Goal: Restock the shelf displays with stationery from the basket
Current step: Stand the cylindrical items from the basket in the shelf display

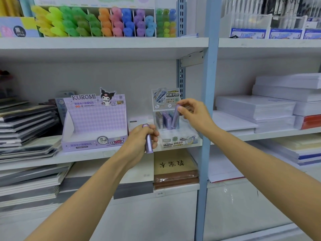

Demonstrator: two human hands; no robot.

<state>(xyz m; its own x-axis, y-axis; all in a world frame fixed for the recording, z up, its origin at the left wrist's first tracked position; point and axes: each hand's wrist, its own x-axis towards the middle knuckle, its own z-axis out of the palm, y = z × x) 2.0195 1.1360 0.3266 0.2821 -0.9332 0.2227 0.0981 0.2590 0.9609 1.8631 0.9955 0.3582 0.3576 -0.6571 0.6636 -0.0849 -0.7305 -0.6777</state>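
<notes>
Clear display box (178, 134) holding purple tubes (165, 120), right hand (194, 113) pinching 1 tube (175, 117)

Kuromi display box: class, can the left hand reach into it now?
Probably yes: the left hand, gripping a purple tube, is beside the Kuromi display box; its open top looks unblocked.

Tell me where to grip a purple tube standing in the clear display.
Pinch its top end, coming from above and the front. The purple tubes stand upright, close together in the clear display, so probably only their tops are free.
</notes>
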